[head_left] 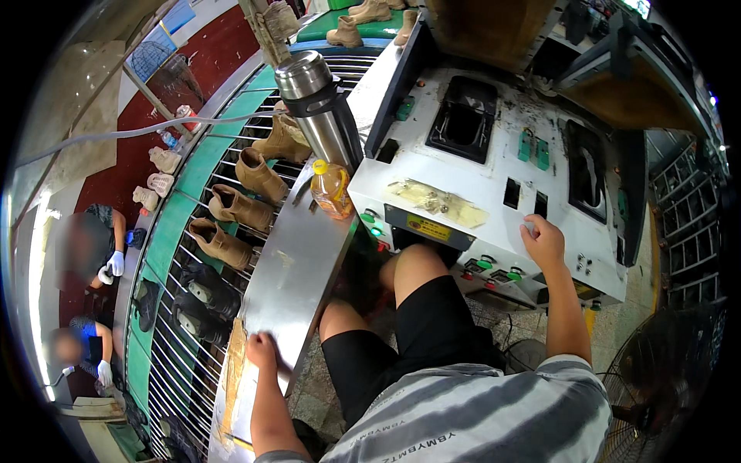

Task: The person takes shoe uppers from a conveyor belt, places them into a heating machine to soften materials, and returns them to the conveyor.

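Note:
My left hand (261,349) rests flat on the steel shelf (301,255) beside the conveyor, holding nothing. My right hand (543,241) lies on the top of the white machine (478,185), fingers curled near two dark slots, nothing held. The machine has two black openings, green and red buttons along its front edge and a yellow label. My knees in black shorts are under the machine's front.
Tan boots (239,207) and black shoes (202,297) ride a wire-rack conveyor (185,339) on the left. A steel flask (316,100) and a yellow bottle (330,189) stand on the shelf. Two seated people work at far left. A fan (656,378) stands lower right.

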`<state>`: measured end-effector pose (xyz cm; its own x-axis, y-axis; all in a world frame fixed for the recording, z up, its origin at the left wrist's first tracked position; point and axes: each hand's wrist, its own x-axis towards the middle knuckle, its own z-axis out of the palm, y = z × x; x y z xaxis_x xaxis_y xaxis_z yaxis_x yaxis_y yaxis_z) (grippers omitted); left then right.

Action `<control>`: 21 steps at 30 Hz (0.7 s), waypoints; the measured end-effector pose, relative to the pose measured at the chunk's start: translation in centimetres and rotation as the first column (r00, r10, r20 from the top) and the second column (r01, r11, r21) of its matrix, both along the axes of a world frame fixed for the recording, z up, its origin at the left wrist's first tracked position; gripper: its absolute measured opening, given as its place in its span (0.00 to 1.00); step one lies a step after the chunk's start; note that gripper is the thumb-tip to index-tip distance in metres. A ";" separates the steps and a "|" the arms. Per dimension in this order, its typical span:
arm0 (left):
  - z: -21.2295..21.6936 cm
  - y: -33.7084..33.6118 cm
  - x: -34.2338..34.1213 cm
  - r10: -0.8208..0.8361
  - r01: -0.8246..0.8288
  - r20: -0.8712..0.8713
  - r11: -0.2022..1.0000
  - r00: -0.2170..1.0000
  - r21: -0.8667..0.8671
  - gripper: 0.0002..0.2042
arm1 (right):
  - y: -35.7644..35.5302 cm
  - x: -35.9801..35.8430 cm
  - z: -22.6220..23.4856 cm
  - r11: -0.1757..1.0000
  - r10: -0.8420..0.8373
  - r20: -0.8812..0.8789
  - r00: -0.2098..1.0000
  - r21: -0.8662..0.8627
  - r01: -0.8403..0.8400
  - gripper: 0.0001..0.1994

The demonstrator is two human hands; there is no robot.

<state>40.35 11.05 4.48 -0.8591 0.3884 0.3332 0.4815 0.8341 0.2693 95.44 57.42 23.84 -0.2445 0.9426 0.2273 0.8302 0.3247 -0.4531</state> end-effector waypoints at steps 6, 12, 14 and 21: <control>1.0 14.3 1.7 -0.008 0.004 0.026 0.990 1.000 0.138 0.13 | -0.8 -0.8 -0.1 0.993 0.112 -0.079 0.991 0.055 -0.108 0.08; -0.1 13.4 1.8 -0.080 0.078 0.001 0.979 0.997 0.190 0.12 | -0.9 -0.9 -2.2 0.990 -0.096 -0.048 0.994 0.096 0.100 0.05; -0.2 13.0 1.6 -0.092 0.083 0.029 0.970 0.995 0.230 0.12 | -0.9 -1.2 -2.1 0.987 -0.096 -0.043 0.994 0.127 0.101 0.04; 0.4 13.1 1.9 -0.083 0.079 0.016 0.979 0.996 0.190 0.12 | -1.6 -1.8 -2.1 0.972 -0.124 -0.048 0.991 0.194 0.131 0.03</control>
